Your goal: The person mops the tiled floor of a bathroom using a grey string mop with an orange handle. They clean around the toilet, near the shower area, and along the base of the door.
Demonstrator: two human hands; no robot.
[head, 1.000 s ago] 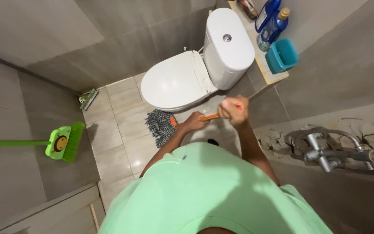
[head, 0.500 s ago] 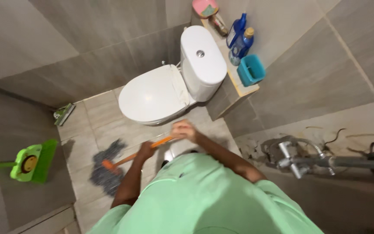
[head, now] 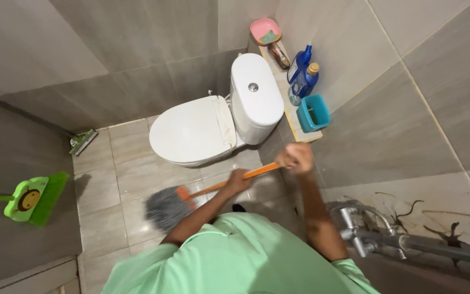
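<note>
Your right hand (head: pixel 296 158) is wrapped around the top end of the orange mop handle (head: pixel 229 182); your left hand (head: pixel 239 179) grips it lower down. The grey mop head (head: pixel 165 208) lies on the floor tiles just in front of the toilet (head: pixel 213 122). Behind the toilet: a shelf (head: pixel 295 122) with two blue bottles (head: pixel 302 76) and a teal cup (head: pixel 312 113). Well left of the toilet: a green broom (head: pixel 31 198).

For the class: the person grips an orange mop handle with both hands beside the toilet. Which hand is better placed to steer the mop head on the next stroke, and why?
Probably the left hand. It grips the orange handle lower down, nearer the grey mop head. The right hand holds the handle's top end, far from the head, so it serves more as a pivot.
</note>
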